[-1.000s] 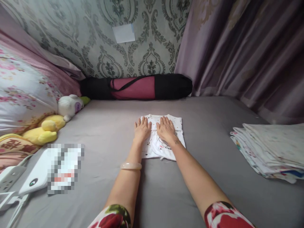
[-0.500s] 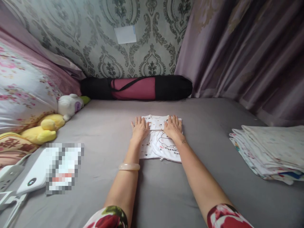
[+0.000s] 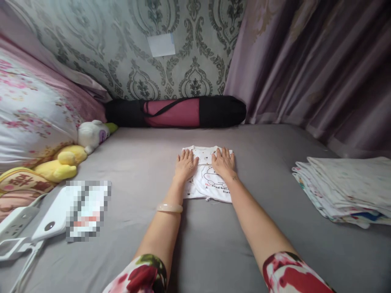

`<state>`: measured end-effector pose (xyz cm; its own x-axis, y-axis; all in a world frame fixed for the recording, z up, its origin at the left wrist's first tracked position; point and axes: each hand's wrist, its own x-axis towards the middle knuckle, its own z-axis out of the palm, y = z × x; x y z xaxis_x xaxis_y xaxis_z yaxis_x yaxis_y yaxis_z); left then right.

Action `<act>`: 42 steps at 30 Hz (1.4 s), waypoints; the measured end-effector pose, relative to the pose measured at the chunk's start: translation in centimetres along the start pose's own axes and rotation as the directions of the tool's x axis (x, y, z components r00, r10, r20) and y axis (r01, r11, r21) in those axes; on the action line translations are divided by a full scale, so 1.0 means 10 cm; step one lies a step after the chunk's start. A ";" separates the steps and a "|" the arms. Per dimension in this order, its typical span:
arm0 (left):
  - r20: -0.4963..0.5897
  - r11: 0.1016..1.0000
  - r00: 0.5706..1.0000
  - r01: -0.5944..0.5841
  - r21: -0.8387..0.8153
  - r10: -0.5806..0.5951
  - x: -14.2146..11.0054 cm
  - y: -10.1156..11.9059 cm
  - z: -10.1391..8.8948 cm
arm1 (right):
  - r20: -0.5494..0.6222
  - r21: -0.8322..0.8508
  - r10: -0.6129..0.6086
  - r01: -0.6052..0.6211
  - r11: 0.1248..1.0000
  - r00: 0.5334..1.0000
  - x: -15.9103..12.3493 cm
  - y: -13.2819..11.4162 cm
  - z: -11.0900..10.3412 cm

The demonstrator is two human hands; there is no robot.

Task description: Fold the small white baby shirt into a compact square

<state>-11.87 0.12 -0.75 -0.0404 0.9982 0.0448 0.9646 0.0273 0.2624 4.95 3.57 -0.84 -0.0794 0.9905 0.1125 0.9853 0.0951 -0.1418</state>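
Observation:
A small white printed garment, folded into a compact shape, lies on the grey bed sheet. It bears a cartoon outline, some lettering and little scattered motifs. My left hand rests flat on its left side, fingers stretched away from me. On the right side my right hand is also laid flat with the fingers spread, covering part of the print. Neither hand grips the cloth. A pale bangle circles my left wrist.
To the right lies a stack of folded cloths. A black and maroon long bag lies along the wall. On the left are plush toys, a white power bank, a power strip with cables, and a blurred packet.
My left hand has shifted a little to the right, inward over the garment. My right hand stays about where it was. The whole view has moved slightly.

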 end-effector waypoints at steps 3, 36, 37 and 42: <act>-0.011 0.999 0.999 -0.033 -0.004 0.033 -0.02 0.00 -0.01 | 0.056 0.022 -0.007 0.006 1.000 0.998 0.01 0.02 -0.07; 0.014 0.795 0.809 -0.575 -0.194 0.588 -1.17 -0.61 -0.69 | 0.000 0.258 -0.686 0.663 0.703 0.727 -1.38 0.79 -0.58; 0.031 0.799 0.809 -0.572 -0.186 0.587 -1.21 -0.63 -0.71 | -0.023 0.249 -0.695 0.678 0.692 0.718 -1.41 0.85 -0.60; 0.049 0.788 0.791 -0.598 -0.148 0.610 -1.29 -0.68 -0.70 | -0.045 0.175 -0.729 0.724 0.667 0.683 -1.47 0.93 -0.66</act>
<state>-19.72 -13.30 3.64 0.5686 0.8091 0.1485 0.7457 -0.5832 0.3221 16.30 -10.75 2.67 -0.7661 0.6023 0.2244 0.5733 0.7982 -0.1850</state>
